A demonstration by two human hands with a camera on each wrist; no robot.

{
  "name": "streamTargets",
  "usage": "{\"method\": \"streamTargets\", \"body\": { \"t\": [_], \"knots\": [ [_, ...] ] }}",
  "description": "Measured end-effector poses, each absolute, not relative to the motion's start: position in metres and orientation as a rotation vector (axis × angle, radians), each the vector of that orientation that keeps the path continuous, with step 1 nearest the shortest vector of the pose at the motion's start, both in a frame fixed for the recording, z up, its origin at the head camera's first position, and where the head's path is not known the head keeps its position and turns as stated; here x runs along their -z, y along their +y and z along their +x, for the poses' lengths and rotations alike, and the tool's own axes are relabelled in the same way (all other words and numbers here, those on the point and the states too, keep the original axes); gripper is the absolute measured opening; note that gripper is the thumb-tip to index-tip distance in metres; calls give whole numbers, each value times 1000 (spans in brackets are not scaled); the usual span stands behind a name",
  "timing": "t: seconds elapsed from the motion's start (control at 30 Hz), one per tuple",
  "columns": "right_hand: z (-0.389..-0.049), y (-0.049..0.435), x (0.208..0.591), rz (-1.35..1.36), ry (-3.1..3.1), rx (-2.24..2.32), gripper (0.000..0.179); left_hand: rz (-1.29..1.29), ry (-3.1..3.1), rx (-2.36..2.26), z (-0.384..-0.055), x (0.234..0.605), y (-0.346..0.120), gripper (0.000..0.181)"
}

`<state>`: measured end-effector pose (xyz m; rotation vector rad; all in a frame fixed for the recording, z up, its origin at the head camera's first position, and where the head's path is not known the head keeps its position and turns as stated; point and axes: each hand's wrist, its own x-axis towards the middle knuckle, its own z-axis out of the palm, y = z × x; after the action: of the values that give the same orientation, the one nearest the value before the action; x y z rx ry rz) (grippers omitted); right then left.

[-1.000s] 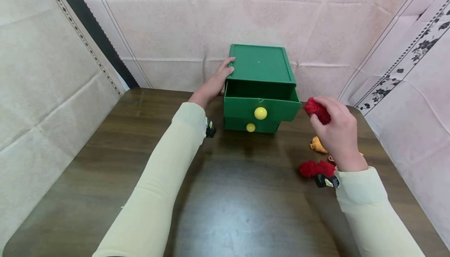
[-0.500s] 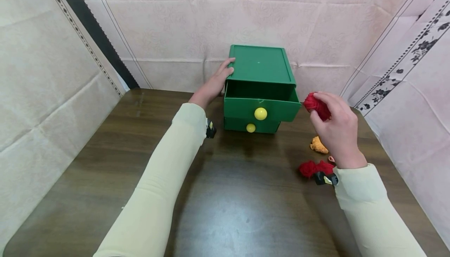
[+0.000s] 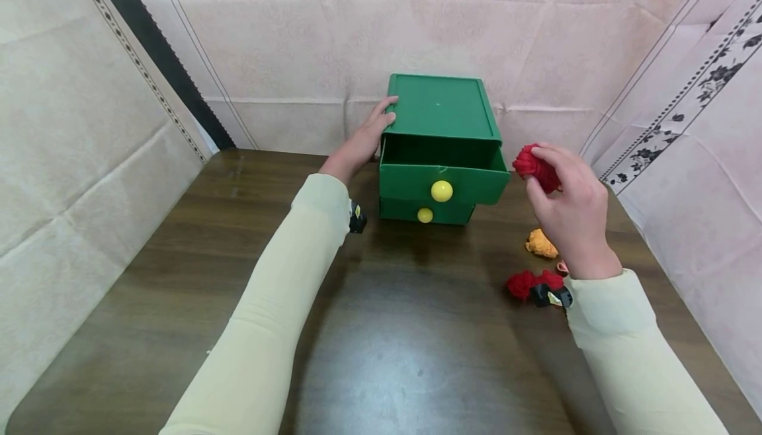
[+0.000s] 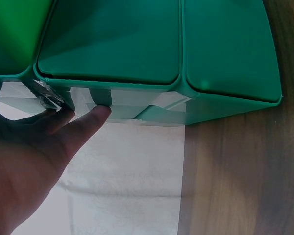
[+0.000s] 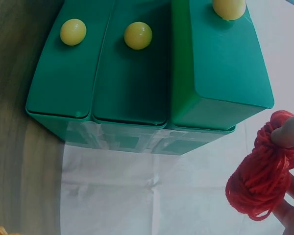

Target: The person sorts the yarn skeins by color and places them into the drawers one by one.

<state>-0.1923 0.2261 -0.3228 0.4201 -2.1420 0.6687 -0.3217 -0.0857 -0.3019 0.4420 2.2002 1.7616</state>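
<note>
Red yarn (image 3: 534,167), pinched in the right hand (image 3: 574,207) (the nearer one), sits just right of the pulled-out top drawer (image 3: 473,185); the left hand's (image 3: 364,137) extended fingers touch the cabinet's (image 3: 438,110) left side.

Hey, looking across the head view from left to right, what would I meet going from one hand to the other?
Left hand → green drawer unit → red yarn bundle → right hand holding it.

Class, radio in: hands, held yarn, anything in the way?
Left hand against green drawer cabinet. Right hand gripping red yarn skein, right of open top drawer. Nothing visible between skein and drawer.
</note>
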Motion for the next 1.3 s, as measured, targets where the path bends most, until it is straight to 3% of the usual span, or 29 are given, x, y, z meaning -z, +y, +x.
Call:
{"method": "streamTargets", "body": {
  "t": [1.3],
  "knots": [
    [-204,194,300,553,-2115,-688,38,430,2210,-1777,-318,300,-85,52]
  ]
}}
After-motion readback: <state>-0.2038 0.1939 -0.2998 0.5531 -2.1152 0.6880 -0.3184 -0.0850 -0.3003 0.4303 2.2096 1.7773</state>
